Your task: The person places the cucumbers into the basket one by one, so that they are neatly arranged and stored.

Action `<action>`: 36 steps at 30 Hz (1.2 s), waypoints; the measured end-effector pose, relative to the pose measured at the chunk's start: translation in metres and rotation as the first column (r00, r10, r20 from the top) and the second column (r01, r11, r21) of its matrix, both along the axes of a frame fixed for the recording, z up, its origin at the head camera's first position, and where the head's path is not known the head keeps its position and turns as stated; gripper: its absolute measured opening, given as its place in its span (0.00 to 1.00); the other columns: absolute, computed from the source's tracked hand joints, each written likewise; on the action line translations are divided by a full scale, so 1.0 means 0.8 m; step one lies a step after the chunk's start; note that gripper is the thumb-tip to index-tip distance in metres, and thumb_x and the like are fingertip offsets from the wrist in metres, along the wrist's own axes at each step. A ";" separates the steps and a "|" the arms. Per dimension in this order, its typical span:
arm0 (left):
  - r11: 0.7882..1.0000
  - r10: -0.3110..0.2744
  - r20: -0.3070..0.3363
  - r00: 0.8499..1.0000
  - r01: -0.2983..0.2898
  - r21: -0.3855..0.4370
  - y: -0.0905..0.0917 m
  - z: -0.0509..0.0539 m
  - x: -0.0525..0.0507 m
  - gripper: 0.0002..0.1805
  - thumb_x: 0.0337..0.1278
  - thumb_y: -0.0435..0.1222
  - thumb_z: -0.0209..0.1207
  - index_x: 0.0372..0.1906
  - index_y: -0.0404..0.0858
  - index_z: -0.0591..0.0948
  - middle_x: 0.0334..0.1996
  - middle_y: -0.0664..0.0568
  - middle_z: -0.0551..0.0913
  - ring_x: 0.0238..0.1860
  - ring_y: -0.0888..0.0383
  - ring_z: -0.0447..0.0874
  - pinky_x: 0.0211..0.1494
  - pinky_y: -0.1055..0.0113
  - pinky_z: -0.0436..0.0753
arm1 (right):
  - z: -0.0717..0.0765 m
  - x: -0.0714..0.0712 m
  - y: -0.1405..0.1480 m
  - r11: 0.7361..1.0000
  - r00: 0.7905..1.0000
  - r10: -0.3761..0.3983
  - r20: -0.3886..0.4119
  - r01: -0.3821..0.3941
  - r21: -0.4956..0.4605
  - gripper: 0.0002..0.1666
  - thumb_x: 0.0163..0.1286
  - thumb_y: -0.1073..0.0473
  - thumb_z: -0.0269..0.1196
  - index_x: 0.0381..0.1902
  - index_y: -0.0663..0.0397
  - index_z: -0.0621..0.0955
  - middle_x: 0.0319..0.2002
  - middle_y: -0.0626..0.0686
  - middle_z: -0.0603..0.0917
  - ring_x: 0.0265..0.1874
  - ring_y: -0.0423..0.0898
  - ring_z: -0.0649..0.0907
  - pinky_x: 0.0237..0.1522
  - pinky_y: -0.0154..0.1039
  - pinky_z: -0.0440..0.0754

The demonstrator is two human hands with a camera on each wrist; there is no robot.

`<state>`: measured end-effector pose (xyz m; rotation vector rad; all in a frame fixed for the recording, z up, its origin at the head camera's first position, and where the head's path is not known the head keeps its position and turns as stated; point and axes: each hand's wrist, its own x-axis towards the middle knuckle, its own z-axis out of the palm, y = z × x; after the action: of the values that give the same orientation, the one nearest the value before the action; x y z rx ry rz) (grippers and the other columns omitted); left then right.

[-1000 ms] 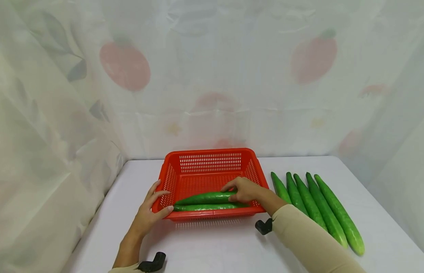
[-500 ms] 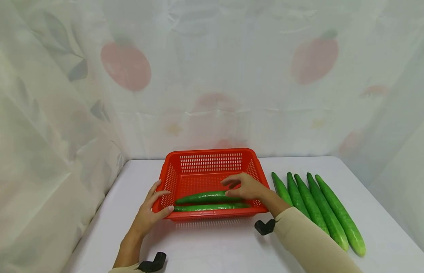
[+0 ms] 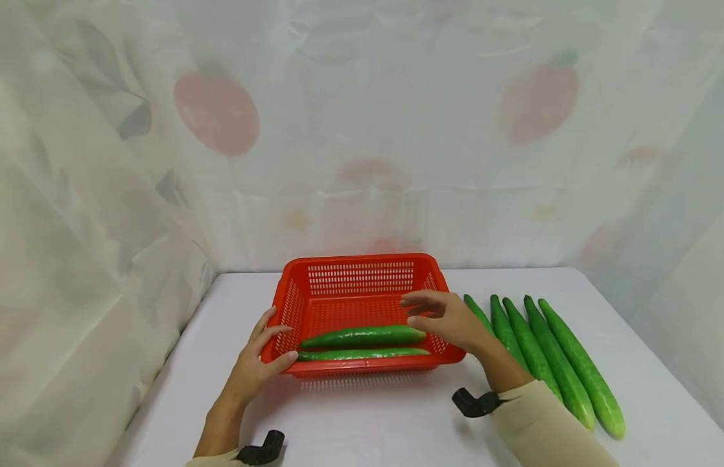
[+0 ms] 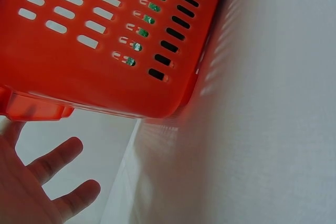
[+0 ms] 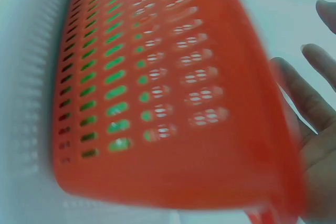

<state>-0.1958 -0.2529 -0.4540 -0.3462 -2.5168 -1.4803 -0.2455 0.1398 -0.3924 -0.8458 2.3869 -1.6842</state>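
Observation:
A red plastic basket (image 3: 362, 365) with slotted walls stands on the table. Two long cucumbers lie crosswise in its front part: one along the front wall (image 3: 362, 354), the other just behind it (image 3: 362, 336). At the basket's left front corner rests my left hand (image 3: 253, 363), thumb and fingers spread over the rim. Its straight, separated fingers show beside the basket in the left wrist view. My right hand (image 3: 449, 319) hovers over the basket's right side with loosely bent fingers, holding nothing. In the right wrist view it is seen partly behind the rim.
To the right of the basket, several cucumbers (image 3: 548, 350) lie side by side on the white table (image 3: 362, 421). A pale printed curtain (image 3: 362, 130) closes off the back and sides. Each wrist wears a black mount (image 3: 475, 402).
My right hand let go of the rear cucumber, rose and moved right toward the basket's side. That cucumber now lies fully visible. The left hand kept its place.

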 end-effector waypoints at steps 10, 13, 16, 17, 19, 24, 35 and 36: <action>1.000 0.004 -0.008 1.000 -0.004 -0.023 -0.001 0.000 -0.001 0.25 0.54 0.42 0.66 0.57 0.39 0.77 0.75 0.55 0.50 0.69 0.43 0.52 0.55 0.50 0.73 | 0.008 0.025 0.038 0.991 0.997 -0.068 -0.046 0.062 -0.119 0.22 0.65 0.63 0.65 0.58 0.56 0.78 0.52 0.56 0.81 0.51 0.56 0.80 0.49 0.42 0.79; 1.000 0.006 -0.006 1.000 -0.006 -0.028 -0.002 0.000 -0.001 0.25 0.54 0.43 0.66 0.58 0.40 0.77 0.74 0.54 0.50 0.69 0.44 0.53 0.53 0.56 0.74 | 0.010 0.030 0.044 0.988 0.995 -0.078 -0.061 0.069 -0.138 0.22 0.65 0.63 0.65 0.58 0.57 0.78 0.52 0.55 0.81 0.51 0.56 0.80 0.49 0.42 0.79; 1.000 0.006 -0.004 1.000 -0.006 -0.022 -0.002 -0.001 -0.001 0.25 0.54 0.43 0.66 0.58 0.39 0.77 0.75 0.55 0.50 0.69 0.44 0.53 0.54 0.54 0.74 | 0.011 0.035 0.051 0.986 0.993 -0.080 -0.087 0.066 -0.155 0.23 0.66 0.65 0.64 0.59 0.59 0.77 0.52 0.55 0.81 0.50 0.56 0.80 0.49 0.41 0.78; 1.000 0.006 -0.004 1.000 -0.006 -0.019 -0.001 -0.001 -0.001 0.25 0.54 0.43 0.66 0.57 0.39 0.77 0.75 0.55 0.50 0.69 0.44 0.53 0.55 0.52 0.73 | 0.012 0.037 0.053 0.985 0.992 -0.083 -0.095 0.067 -0.161 0.23 0.66 0.66 0.64 0.59 0.60 0.77 0.53 0.57 0.81 0.50 0.57 0.80 0.49 0.41 0.78; 1.000 0.003 -0.004 1.000 -0.003 -0.010 -0.001 -0.002 -0.002 0.25 0.54 0.43 0.66 0.57 0.39 0.77 0.75 0.55 0.50 0.70 0.43 0.52 0.56 0.45 0.71 | 0.014 0.041 0.058 0.982 0.991 -0.087 -0.104 0.068 -0.174 0.24 0.66 0.67 0.63 0.60 0.61 0.76 0.53 0.59 0.80 0.50 0.59 0.80 0.48 0.41 0.79; 1.000 0.002 0.003 1.000 -0.002 0.001 0.001 -0.002 -0.003 0.25 0.54 0.43 0.66 0.57 0.39 0.78 0.75 0.57 0.50 0.71 0.43 0.49 0.57 0.37 0.67 | 0.023 0.053 0.073 0.976 0.985 -0.135 -0.109 0.113 -0.188 0.24 0.67 0.69 0.62 0.61 0.58 0.75 0.52 0.59 0.80 0.50 0.61 0.80 0.44 0.42 0.81; 1.000 -0.002 0.007 1.000 0.002 0.007 0.001 -0.002 -0.002 0.26 0.53 0.43 0.66 0.57 0.39 0.77 0.75 0.56 0.50 0.71 0.42 0.50 0.56 0.39 0.70 | 0.028 0.074 0.113 0.959 0.973 -0.173 -0.154 0.131 -0.250 0.27 0.66 0.76 0.58 0.64 0.64 0.71 0.55 0.60 0.79 0.52 0.52 0.80 0.45 0.38 0.80; 1.000 -0.001 0.006 1.000 0.001 0.005 0.000 -0.002 -0.002 0.26 0.53 0.43 0.66 0.57 0.39 0.77 0.75 0.56 0.50 0.71 0.42 0.50 0.56 0.39 0.70 | 0.028 0.076 0.116 0.958 0.972 -0.179 -0.154 0.136 -0.253 0.27 0.66 0.76 0.58 0.64 0.65 0.71 0.55 0.59 0.79 0.51 0.51 0.80 0.45 0.37 0.80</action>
<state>-0.1973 -0.2527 -0.4555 -0.3433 -2.5175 -1.4896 -0.1848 0.2326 -0.3700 -0.8910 2.4541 -2.0775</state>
